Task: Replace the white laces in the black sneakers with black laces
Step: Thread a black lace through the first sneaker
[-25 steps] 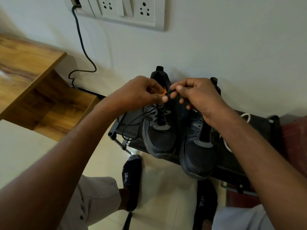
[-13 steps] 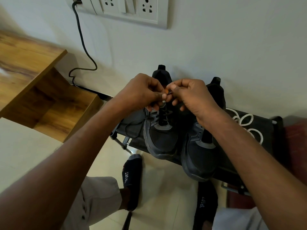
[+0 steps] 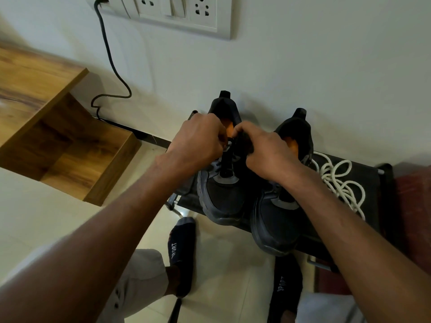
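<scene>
We saw two black sneakers side by side on a low black shoe rack (image 3: 373,183) set against the wall, toes pointing toward the person and hanging a little over the rack's front edge. Taking the left sneaker (image 3: 224,199) as our landmark, the right sneaker (image 3: 277,220) sat just beside it, touching along the side. Both hands met over the landmark's throat, near its collar, where an orange insole showed. The left hand (image 3: 198,143) had its fingers curled inward at the top eyelets, and its grip seemed closed on the black lace (image 3: 227,159), though the fingertips were turned away from us. The right hand (image 3: 268,152) was curled the same way against the tongue; we could not tell whether its grip held the lace or the tongue. The black lace ran down the landmark's front through the lower eyelets. A loose heap of white laces (image 3: 338,183) lay on the rack beyond the right sneaker, well apart from the landmark. Below the landmark, two feet in dark socks (image 3: 182,250) printed SPORT rested on the pale tiled floor. Far to its left stood a wooden shelf unit (image 3: 53,127), with a dark cable (image 3: 112,66) hanging from a wall socket panel (image 3: 177,12) above.
</scene>
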`<state>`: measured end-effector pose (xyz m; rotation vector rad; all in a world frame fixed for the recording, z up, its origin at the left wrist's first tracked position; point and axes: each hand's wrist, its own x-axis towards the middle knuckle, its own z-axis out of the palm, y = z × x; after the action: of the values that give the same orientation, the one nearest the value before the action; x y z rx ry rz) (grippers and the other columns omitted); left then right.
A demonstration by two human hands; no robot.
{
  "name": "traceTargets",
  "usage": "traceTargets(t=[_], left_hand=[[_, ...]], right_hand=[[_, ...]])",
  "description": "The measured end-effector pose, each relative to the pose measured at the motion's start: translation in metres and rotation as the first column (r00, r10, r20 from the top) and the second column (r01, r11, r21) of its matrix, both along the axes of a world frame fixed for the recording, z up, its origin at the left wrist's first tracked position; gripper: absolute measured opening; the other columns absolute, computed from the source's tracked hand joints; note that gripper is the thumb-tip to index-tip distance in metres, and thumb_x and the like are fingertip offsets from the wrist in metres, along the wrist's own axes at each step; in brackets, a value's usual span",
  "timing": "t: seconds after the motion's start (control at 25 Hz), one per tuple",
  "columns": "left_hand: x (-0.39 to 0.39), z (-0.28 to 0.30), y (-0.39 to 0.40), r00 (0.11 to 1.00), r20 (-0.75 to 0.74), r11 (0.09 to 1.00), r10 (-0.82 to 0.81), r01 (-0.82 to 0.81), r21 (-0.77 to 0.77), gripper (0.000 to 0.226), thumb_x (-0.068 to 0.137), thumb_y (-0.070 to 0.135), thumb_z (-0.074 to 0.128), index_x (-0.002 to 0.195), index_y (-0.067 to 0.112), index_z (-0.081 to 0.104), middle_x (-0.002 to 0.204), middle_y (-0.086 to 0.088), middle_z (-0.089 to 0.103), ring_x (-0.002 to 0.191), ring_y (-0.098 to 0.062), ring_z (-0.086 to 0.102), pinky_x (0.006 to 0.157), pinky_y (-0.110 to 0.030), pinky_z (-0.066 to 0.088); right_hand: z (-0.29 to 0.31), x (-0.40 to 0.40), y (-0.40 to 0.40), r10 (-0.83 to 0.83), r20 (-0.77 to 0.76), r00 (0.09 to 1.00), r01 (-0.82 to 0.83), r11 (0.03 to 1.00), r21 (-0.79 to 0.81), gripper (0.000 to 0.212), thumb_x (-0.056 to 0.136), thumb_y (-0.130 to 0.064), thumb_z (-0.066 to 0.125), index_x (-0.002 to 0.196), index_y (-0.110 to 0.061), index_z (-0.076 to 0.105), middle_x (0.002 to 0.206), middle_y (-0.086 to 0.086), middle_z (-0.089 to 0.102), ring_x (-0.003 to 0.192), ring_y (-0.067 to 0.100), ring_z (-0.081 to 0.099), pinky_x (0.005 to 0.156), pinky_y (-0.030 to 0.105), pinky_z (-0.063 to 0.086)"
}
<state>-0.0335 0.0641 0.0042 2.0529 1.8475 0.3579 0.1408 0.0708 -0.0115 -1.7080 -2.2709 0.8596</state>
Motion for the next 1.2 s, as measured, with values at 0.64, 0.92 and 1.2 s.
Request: traceTargets(t=[0.64, 0.92, 1.2], left_hand=[[0.017, -0.01, -0.01, 0.974, 0.147, 0.979, 0.17, -0.149, -0.141, 0.013, 0.093, 0.019, 0.069, 0.1, 0.027, 0.077, 0.072, 0.009, 0.066, 0.06, -0.013, 0.067, 0.058, -0.032, 0.056], [0.028, -0.006, -0.019, 0.949, -0.219, 0.973, 0.229, -0.223, 0.053, 0.012, 0.096, 0.024, 0.067, 0.108, 0.022, 0.068, 0.09, -0.002, 0.055, 0.077, -0.024, 0.047, 0.067, -0.04, 0.038], [0.019, -0.026, -0.004, 0.994, 0.015, 0.991, 0.112, -0.111, -0.072, 0.02, 0.095, 0.02, 0.066, 0.077, 0.025, 0.058, 0.106, -0.011, 0.061, 0.1, -0.029, 0.059, 0.071, -0.033, 0.038]], right_hand=[[-0.004, 0.002, 0.005, -0.026, -0.096, 0.995, 0.025, 1.0, -0.017, 0.064, 0.087, 0.004, 0.063, 0.134, -0.039, 0.052, 0.101, -0.002, 0.065, 0.078, 0.017, 0.067, 0.065, 0.035, 0.061], [-0.011, 0.004, 0.01, -0.059, -0.104, 0.993, 0.056, 0.998, -0.038, 0.058, 0.09, 0.0, 0.066, 0.14, -0.025, 0.047, 0.117, 0.004, 0.068, 0.098, 0.021, 0.068, 0.082, 0.04, 0.061], [-0.008, 0.004, 0.009, -0.081, -0.085, 0.993, 0.075, 0.995, -0.066, 0.048, 0.091, -0.006, 0.07, 0.132, -0.024, 0.052, 0.115, 0.002, 0.067, 0.1, 0.021, 0.067, 0.086, 0.041, 0.061]])
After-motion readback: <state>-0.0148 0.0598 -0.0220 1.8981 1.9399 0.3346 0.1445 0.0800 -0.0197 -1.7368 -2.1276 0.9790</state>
